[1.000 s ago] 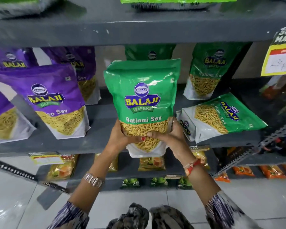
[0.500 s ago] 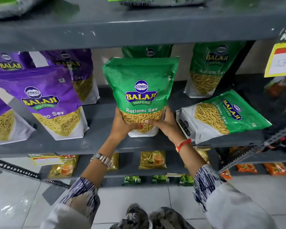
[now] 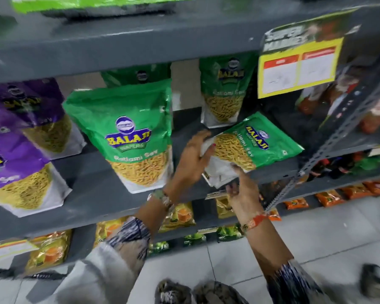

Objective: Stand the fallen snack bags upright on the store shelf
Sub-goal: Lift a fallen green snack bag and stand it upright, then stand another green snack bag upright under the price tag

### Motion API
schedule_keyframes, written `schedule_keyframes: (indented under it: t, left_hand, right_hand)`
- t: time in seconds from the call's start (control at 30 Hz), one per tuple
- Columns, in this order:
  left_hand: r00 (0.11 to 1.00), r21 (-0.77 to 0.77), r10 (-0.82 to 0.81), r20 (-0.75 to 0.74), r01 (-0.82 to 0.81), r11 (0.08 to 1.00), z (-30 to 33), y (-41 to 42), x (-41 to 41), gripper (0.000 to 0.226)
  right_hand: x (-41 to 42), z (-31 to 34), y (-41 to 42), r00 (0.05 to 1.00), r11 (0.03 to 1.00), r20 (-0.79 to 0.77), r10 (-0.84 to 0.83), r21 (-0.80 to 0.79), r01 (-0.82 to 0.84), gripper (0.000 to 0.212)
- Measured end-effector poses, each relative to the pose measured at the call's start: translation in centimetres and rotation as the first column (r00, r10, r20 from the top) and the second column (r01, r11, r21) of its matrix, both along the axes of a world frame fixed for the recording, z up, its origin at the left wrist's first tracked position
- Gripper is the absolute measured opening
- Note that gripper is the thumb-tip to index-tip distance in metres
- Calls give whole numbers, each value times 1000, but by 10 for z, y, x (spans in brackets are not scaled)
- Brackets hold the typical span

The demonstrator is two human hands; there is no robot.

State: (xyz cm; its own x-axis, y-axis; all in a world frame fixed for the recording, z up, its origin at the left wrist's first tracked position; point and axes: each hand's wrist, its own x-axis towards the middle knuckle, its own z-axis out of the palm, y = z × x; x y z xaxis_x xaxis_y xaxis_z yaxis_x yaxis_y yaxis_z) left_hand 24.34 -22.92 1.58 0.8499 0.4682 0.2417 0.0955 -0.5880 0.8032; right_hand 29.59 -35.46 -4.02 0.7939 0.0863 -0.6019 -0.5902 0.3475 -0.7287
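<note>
Fingers (image 3: 207, 151) of the left hand (image 3: 190, 160) were spread over the white bottom end of the fallen green bag (image 3: 250, 145), right hand (image 3: 242, 189) open-fingered just under its near corner, not clamped yet as far as I could tell. That bag lay flat on the shelf (image 3: 92, 194). Beside it, the front green bag (image 3: 132, 137) stood upright, so one was done and this one was left, I'd guess.

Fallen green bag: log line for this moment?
fallen green bag: lying on shelf | left hand, right hand: at its bottom end | not yet upright
</note>
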Motion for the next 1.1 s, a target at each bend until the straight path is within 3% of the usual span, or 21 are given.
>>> schedule_keyframes:
  t: [0.07, 0.1, 0.17, 0.23, 0.27, 0.33, 0.4, 0.47, 0.6, 0.87, 0.97, 1.1]
  left_hand:
    - [970, 38, 51, -236, -43, 998, 2, 7, 37, 56]
    - [933, 27, 61, -356, -55, 998, 6, 13, 50, 60]
    - [831, -57, -7, -556, -30, 998, 14, 20, 68, 59]
    - [767, -99, -76, -637, 17, 995, 19, 26, 72, 57]
    - [760, -104, -85, -644, 24, 994, 21, 25, 69, 63]
    - [762, -121, -94, -641, 21, 992, 17, 23, 60, 74]
    - [756, -213, -149, -638, 12, 977, 14, 9, 47, 61]
    - [789, -327, -191, -584, -14, 945, 6, -10, 34, 39]
    - [880, -279, -145, -453, 14, 960, -9, -45, 2, 67]
    - [970, -480, 55, -236, -166, 862, -17, -83, -49, 73]
    - [986, -568, 34, -165, -123, 814, -9, -84, -58, 65]
    - [990, -531, 49, -136, -114, 840, -6, -81, -48, 47]
  right_hand:
    - [5, 4, -7, 990, 983, -70, 124, 142, -114, 36]
    - [7, 2, -8, 988, 980, -42, 152, 137, -145, 22]
    - [9, 2, -20, 979, 973, 64, 193, 116, -200, 11]
    - [12, 4, -27, 982, 951, 63, 176, 248, -186, 10]
    - [11, 6, -29, 970, 952, 101, 222, 192, -238, 17]
    - [12, 4, -34, 960, 965, 117, 256, 31, -261, 49]
    - [13, -1, -42, 969, 972, 70, 236, -6, -236, 64]
    - [13, -4, -54, 959, 962, 98, 267, -87, -259, 56]
    - [2, -8, -84, 921, 940, 195, 336, -131, -315, 70]
    - [-13, 24, -121, 753, 880, 460, 470, -176, -442, 60]
    - [-8, 39, -128, 669, 849, 532, 519, -230, -476, 57]
    - [5, 36, -119, 614, 830, 569, 547, -272, -488, 64]
